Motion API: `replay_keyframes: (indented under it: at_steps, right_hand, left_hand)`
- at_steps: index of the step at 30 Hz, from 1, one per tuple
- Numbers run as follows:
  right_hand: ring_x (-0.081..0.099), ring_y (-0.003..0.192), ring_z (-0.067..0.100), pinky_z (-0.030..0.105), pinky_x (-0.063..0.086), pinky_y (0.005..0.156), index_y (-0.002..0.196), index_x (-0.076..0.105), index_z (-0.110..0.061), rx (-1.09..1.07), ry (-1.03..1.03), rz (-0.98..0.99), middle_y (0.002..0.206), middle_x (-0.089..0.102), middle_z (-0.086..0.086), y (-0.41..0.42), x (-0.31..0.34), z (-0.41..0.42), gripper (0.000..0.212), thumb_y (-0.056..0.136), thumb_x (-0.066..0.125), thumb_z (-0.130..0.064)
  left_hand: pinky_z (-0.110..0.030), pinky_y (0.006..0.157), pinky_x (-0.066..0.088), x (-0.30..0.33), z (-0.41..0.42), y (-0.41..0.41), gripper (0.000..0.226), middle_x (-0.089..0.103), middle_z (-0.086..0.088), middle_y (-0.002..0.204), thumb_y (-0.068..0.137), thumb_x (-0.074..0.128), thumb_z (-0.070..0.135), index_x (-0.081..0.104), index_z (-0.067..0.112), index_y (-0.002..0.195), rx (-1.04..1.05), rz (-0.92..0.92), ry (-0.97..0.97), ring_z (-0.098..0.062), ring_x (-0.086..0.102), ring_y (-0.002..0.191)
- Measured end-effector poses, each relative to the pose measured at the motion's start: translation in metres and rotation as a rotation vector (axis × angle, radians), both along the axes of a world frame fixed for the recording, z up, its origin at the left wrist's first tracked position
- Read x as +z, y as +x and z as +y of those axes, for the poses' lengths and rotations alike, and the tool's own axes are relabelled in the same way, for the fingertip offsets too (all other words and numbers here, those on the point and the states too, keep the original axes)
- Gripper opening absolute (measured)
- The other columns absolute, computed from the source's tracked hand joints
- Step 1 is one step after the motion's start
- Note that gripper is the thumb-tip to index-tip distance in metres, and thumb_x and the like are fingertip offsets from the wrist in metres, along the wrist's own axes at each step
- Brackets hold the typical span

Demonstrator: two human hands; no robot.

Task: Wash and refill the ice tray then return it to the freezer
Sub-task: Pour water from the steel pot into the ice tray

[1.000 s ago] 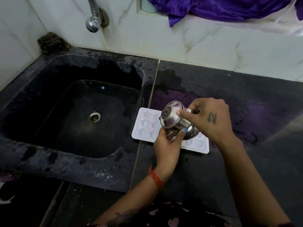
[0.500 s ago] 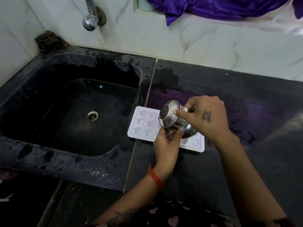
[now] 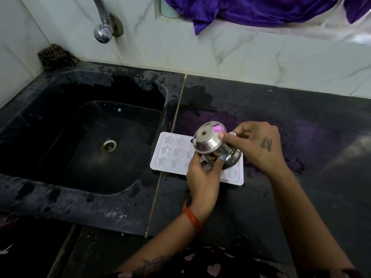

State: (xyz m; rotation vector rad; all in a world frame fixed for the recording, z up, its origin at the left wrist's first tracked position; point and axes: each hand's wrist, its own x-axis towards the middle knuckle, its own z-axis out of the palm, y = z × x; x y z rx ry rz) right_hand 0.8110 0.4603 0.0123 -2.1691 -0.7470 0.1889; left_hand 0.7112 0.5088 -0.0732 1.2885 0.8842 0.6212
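Note:
A white ice tray (image 3: 172, 152) with star and heart moulds lies flat on the black counter, just right of the sink. Above its middle a small steel pot (image 3: 210, 145) is tipped over, its base facing up and left. My right hand (image 3: 259, 145) grips the pot from the right, index finger across its base. My left hand (image 3: 202, 177) holds the pot from below, thumb against its side. The pot and hands hide the tray's middle and right moulds.
A black sink (image 3: 84, 137) with a steel drain (image 3: 109, 145) fills the left. A chrome tap (image 3: 103, 31) juts from the white tiled wall. A scrubber (image 3: 56, 57) sits at the sink's back corner. Purple cloth (image 3: 261, 9) hangs over the ledge. The counter (image 3: 301, 121) is wet.
Both hands keep the pot tilted over the tray at nearly the same angle. The tray has not moved; only the view shifted slightly.

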Motion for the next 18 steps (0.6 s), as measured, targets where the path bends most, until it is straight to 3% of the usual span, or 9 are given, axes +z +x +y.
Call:
replay_keyframes:
  at_steps: [3, 6, 9, 14, 18]
  right_hand:
    - [0.066, 0.06, 0.008, 0.025, 0.052, 0.061, 0.06, 0.066, -0.022, 0.004, -0.034, -0.034, 0.061, 0.068, -0.006, 0.001, 0.003, -0.004, 0.025, 0.071, 0.077, -0.041]
    - [0.064, 0.057, 0.006, 0.028, 0.054, 0.061, 0.062, 0.067, -0.021, 0.021, -0.08, -0.078, 0.059, 0.067, -0.006, 0.001, 0.005, -0.008, 0.025, 0.072, 0.077, -0.042]
    - [0.062, 0.056, 0.007, 0.028, 0.052, 0.06, 0.062, 0.066, -0.021, 0.041, -0.139, -0.138, 0.058, 0.066, -0.005, 0.001, 0.007, -0.01, 0.027, 0.072, 0.075, -0.044]
    - [0.062, 0.063, 0.013, 0.029, 0.049, 0.062, 0.066, 0.066, -0.018, 0.074, -0.225, -0.216, 0.063, 0.066, -0.002, 0.001, 0.01, -0.01, 0.031, 0.075, 0.072, -0.046]
    - [0.061, 0.066, 0.016, 0.028, 0.044, 0.062, 0.066, 0.063, -0.02, 0.093, -0.275, -0.248, 0.064, 0.065, -0.001, 0.001, 0.012, -0.01, 0.03, 0.077, 0.069, -0.048]
  left_hand:
    - [-0.02, 0.086, 0.052, 0.002, -0.004, 0.002, 0.042, 0.07, 0.005, 0.109, 0.08, 0.075, 0.027, 0.062, 0.023, 0.12, -0.008, 0.007, -0.027, -0.003, 0.067, 0.097]
    - [-0.017, 0.082, 0.052, 0.0, -0.009, 0.004, 0.036, 0.071, 0.008, 0.101, 0.08, 0.075, 0.025, 0.063, 0.02, 0.114, -0.016, -0.013, -0.086, -0.003, 0.068, 0.095]
    - [-0.024, 0.085, 0.053, -0.003, -0.016, 0.005, 0.039, 0.073, 0.003, 0.102, 0.08, 0.076, 0.023, 0.062, 0.015, 0.115, -0.019, -0.061, -0.16, -0.008, 0.07, 0.095]
    - [-0.038, 0.094, 0.054, -0.006, -0.022, 0.008, 0.066, 0.073, -0.004, 0.104, 0.058, 0.076, 0.051, 0.063, 0.016, 0.112, -0.017, -0.083, -0.198, -0.016, 0.069, 0.101]
    - [-0.045, 0.095, 0.052, -0.008, -0.023, 0.01, 0.061, 0.073, -0.006, 0.103, 0.06, 0.077, 0.05, 0.064, 0.017, 0.109, -0.018, -0.066, -0.209, -0.019, 0.068, 0.102]
